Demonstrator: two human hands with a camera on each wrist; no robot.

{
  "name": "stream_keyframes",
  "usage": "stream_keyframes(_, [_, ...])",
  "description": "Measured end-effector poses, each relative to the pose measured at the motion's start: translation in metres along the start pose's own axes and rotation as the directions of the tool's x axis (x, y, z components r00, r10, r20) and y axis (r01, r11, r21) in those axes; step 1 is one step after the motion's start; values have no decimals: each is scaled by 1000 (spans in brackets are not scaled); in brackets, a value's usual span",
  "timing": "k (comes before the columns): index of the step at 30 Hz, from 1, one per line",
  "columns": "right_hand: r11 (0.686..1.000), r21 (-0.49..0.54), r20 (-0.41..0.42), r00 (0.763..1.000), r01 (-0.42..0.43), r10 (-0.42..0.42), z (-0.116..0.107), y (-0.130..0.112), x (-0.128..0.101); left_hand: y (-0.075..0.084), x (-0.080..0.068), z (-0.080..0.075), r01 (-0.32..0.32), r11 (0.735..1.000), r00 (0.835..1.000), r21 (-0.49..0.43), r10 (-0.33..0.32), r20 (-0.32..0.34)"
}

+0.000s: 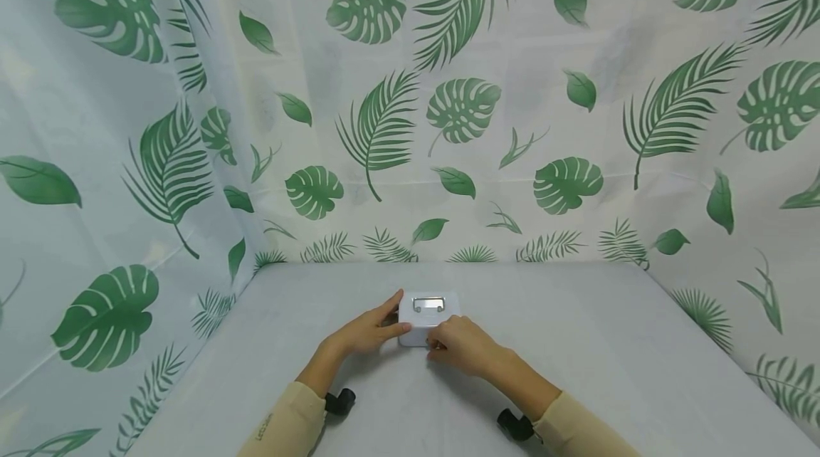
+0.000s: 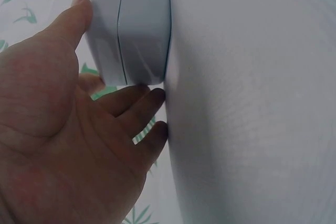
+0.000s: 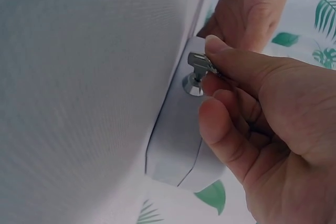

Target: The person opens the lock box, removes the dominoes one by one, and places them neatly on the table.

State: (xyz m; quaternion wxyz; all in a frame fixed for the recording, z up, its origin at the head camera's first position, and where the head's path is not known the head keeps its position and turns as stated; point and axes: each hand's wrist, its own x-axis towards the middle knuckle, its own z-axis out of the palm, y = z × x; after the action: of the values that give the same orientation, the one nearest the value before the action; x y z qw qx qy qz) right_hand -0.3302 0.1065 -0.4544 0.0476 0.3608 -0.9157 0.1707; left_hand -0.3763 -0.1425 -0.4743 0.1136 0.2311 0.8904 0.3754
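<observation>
Box (image 1: 416, 319): pale, metal handle (image 1: 428, 305) lying on top, lid down; sits on the white-covered surface (image 1: 551, 322) straight ahead of the person, between both hands.
Lock (image 3: 192, 86): silver cylinder on the near side of the box.
Key (image 3: 198, 61): metal, head standing out at the lock; insertion depth, cannot tell.
Right hand (image 1: 464, 344): thumb and index finger pinch the key, other fingers curled in close to the box front.
Left hand (image 1: 365, 331): spread, fingers fairly straight, thumb against the lid edge, fingertips at the left side near the base; steadying touch, no wrap-around grip.
Sleeves (image 1: 290, 418): light beige, black device (image 1: 341, 401) at each wrist.
Backdrop (image 1: 532, 51): white fabric, green leaf print.
</observation>
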Motion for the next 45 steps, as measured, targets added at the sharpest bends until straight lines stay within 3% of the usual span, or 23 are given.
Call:
stream_keyframes(20, [999, 48, 10, 1000, -16, 15, 0, 2, 0, -1, 1, -1, -3, 1000, 1000, 2, 3, 0])
stream_keyframes(34, [1000, 25, 26, 1000, 17, -18, -2, 3, 0, -2, 2, 0, -3, 1000, 1000, 0, 3, -2])
stream_keyframes(45, [1000, 16, 45, 999, -6, 5, 0, 3, 0, -2, 2, 0, -3, 1000, 1000, 4, 3, -5])
